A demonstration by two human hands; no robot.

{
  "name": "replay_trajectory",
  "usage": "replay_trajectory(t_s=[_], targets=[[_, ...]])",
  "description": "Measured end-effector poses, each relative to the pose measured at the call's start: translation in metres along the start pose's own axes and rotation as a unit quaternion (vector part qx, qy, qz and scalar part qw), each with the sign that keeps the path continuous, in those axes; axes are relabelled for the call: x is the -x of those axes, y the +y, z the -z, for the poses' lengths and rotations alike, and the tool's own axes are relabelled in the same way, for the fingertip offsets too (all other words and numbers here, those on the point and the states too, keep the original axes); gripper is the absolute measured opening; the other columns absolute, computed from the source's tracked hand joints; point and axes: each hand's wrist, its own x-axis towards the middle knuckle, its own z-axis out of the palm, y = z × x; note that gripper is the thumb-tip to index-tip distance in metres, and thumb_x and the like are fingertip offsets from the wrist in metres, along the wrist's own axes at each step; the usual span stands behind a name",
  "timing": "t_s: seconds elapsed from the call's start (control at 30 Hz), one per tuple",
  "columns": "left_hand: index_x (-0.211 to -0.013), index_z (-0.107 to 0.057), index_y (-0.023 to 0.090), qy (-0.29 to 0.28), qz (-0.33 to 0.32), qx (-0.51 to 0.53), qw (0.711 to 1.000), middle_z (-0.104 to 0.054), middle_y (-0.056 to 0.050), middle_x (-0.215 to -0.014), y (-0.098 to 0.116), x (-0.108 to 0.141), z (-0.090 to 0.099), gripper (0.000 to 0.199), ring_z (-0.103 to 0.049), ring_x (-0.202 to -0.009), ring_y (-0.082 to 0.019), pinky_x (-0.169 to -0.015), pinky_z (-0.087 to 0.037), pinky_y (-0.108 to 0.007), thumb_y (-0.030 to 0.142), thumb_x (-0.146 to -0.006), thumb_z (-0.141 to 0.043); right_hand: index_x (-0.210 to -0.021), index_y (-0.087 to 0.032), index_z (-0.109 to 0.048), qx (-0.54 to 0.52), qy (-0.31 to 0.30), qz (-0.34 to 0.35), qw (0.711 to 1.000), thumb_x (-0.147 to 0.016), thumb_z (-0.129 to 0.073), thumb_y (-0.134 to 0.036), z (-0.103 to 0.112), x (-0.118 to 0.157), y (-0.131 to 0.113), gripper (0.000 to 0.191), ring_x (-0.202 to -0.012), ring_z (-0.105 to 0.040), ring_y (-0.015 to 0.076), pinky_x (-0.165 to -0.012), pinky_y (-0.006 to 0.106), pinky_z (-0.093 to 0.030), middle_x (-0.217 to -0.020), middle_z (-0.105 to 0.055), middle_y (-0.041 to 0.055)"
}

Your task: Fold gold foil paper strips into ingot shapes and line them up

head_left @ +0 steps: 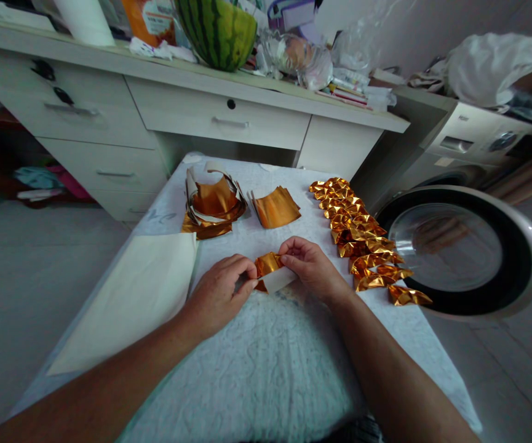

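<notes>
Between my two hands is a piece of gold foil paper, partly folded, with its pale back showing along the lower edge. My left hand pinches its left end between thumb and fingers. At the other end, my right hand grips the upper right corner with thumb and forefinger. Just beyond the hands lies a small stack of gold foil sheets, slightly curled. Left of that stack sits a bigger pile of curled foil sheets. Folded gold foil pieces stand in rows on the right.
The cloth-covered table carries a large off-white sheet at left. A washing machine's open round door juts out by the table's right edge. Behind stands a white desk with drawers, bearing a cut watermelon and plastic bags.
</notes>
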Motion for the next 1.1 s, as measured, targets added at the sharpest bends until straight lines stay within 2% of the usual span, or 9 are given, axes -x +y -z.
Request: replay_trajectory(t_s=[0.2, 0.4, 0.73, 0.9, 1.1], targets=[[-0.082, -0.057, 0.021, 0.043, 0.028, 0.061, 0.997, -0.059, 0.001, -0.084, 0.0020, -0.0015, 0.0018, 0.008, -0.057, -0.075, -0.014, -0.069, -0.046, -0.028, 0.019, -0.087, -0.052, -0.080, -0.019, -0.057, -0.014, 0.011, 0.008, 1.000, -0.074, -0.065, -0.028, -0.0006, -0.0002, 0.0015, 0.014, -0.063, -0.048, 0.0097, -0.056, 0.021, -0.035, -0.073, -0.055, -0.0027], [-0.087, -0.061, 0.021, 0.123, 0.043, 0.071, 0.989, -0.062, -0.001, -0.090, 0.0006, -0.0036, 0.0053, 0.012, -0.060, -0.085, -0.016, -0.076, -0.048, -0.030, 0.020, -0.087, -0.050, -0.076, -0.019, -0.059, 0.025, -0.015, 0.031, 0.999, -0.074, -0.064, -0.023, -0.0006, -0.0009, 0.0027, 0.007, -0.066, -0.050, 0.0102, -0.061, 0.022, -0.038, -0.072, -0.057, -0.0031], [-0.091, -0.062, 0.021, 0.142, 0.052, 0.066, 0.986, -0.064, 0.000, -0.091, -0.0045, -0.0024, 0.0028, 0.012, -0.060, -0.082, -0.015, -0.075, -0.049, -0.030, 0.020, -0.090, -0.050, -0.078, -0.018, -0.060, 0.011, -0.045, 0.014, 0.999, -0.076, -0.064, -0.025, -0.0044, 0.0013, 0.0004, 0.008, -0.069, -0.052, 0.0105, -0.064, 0.022, -0.040, -0.077, -0.060, -0.0021], [-0.094, -0.062, 0.021, 0.120, 0.025, 0.032, 0.992, -0.060, -0.002, -0.101, -0.0041, -0.0026, 0.0012, 0.015, -0.058, -0.099, -0.018, -0.088, -0.048, -0.034, 0.019, -0.090, -0.048, -0.082, -0.018, -0.064, 0.012, -0.040, 0.000, 0.999, -0.076, -0.065, -0.026, -0.0043, 0.0010, 0.0011, 0.010, -0.070, -0.053, 0.0107, -0.064, 0.023, -0.039, -0.079, -0.061, -0.0016], [-0.104, -0.061, 0.021, 0.103, 0.009, -0.013, 0.995, -0.056, -0.005, -0.113, -0.0075, -0.0022, -0.0021, 0.020, -0.054, -0.112, -0.021, -0.100, -0.044, -0.041, 0.016, -0.089, -0.049, -0.085, -0.018, -0.065, 0.013, -0.038, -0.039, 0.998, -0.077, -0.063, -0.026, -0.0051, 0.0017, 0.0018, 0.012, -0.060, -0.049, 0.0086, -0.055, 0.021, -0.038, -0.075, -0.061, -0.0020]])
